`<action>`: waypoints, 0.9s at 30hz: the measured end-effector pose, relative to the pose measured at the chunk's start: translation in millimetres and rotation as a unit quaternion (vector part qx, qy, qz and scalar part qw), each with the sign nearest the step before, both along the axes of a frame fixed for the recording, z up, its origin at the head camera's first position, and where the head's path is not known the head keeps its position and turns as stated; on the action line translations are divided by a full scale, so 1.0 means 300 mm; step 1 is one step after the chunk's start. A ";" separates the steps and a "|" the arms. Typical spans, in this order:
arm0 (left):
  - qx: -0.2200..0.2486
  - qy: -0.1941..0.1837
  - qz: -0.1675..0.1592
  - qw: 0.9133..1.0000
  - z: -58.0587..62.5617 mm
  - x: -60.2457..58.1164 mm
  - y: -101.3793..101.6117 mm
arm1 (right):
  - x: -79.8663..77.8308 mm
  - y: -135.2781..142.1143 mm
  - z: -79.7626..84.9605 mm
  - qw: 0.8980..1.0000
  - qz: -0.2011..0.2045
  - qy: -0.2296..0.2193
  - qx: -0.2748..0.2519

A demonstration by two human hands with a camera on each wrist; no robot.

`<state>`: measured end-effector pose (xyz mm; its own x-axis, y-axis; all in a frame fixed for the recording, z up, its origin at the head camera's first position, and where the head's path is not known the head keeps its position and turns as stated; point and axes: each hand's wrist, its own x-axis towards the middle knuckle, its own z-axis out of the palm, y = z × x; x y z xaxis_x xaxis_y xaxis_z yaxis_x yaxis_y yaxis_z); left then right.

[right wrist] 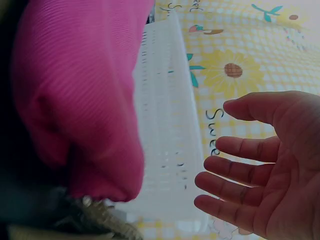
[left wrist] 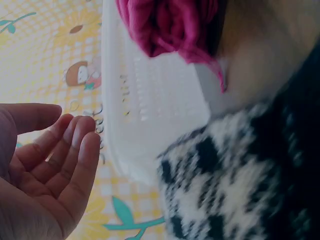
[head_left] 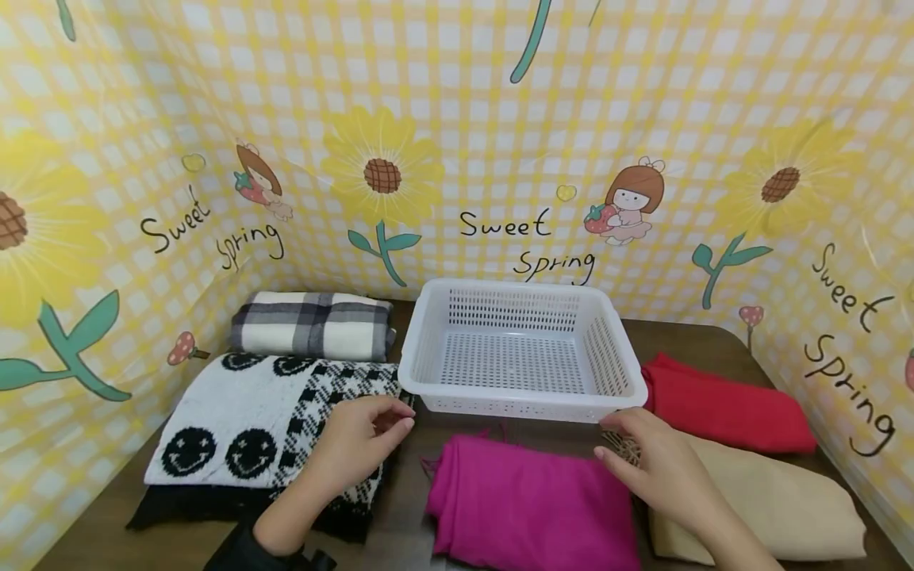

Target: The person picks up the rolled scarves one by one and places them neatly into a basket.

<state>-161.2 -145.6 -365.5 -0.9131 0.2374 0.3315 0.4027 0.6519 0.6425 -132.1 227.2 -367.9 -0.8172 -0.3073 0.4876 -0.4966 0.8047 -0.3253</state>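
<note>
My left hand [head_left: 360, 444] hovers over the houndstooth part of a folded black-and-white smiley-face scarf [head_left: 221, 428], fingers loosely bent and holding nothing. The right hand [head_left: 657, 468] is between a folded magenta cloth [head_left: 535, 507] and a folded beige cloth [head_left: 771, 500], its fingers relaxed and spread in the right wrist view. Both hands are in front of a white plastic basket [head_left: 524, 404] with slotted walls, nothing lying inside it. A small brown patterned item [head_left: 623, 446] shows partly behind the right fingers. The left wrist view shows the left palm [left wrist: 50, 195] with nothing in it.
A folded plaid cloth [head_left: 314, 325] lies at the back left, beside the basket. At the right, a folded red cloth [head_left: 728, 404] sits behind the beige one. A yellow checked curtain [head_left: 485, 159] with flowers encloses the brown table [head_left: 685, 337] at the back and sides.
</note>
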 end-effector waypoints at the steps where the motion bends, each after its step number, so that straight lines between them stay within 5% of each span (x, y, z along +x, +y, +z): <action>1: 0.011 -0.029 -0.009 0.999 -0.004 -0.002 0.004 | 0.000 0.005 -0.004 1.000 -0.005 -0.005 -0.001; 4: 0.030 -0.116 -0.031 0.992 -0.022 -0.006 0.020 | -0.007 0.021 -0.013 0.999 -0.012 -0.035 0.003; 9: 0.046 -0.206 -0.067 0.975 -0.054 0.003 0.051 | -0.017 0.049 -0.031 0.993 -0.007 -0.118 0.012; 16: 0.176 -0.343 -0.071 0.920 -0.074 0.006 0.084 | -0.004 0.068 -0.072 0.978 -0.016 -0.205 -0.019; 21: 0.239 -0.399 -0.046 0.884 -0.078 0.000 0.089 | 0.014 0.060 -0.081 0.975 -0.030 -0.215 -0.043; 27: 0.272 -0.423 -0.047 0.863 -0.083 0.005 0.083 | 0.045 0.043 -0.109 0.971 -0.057 -0.229 -0.026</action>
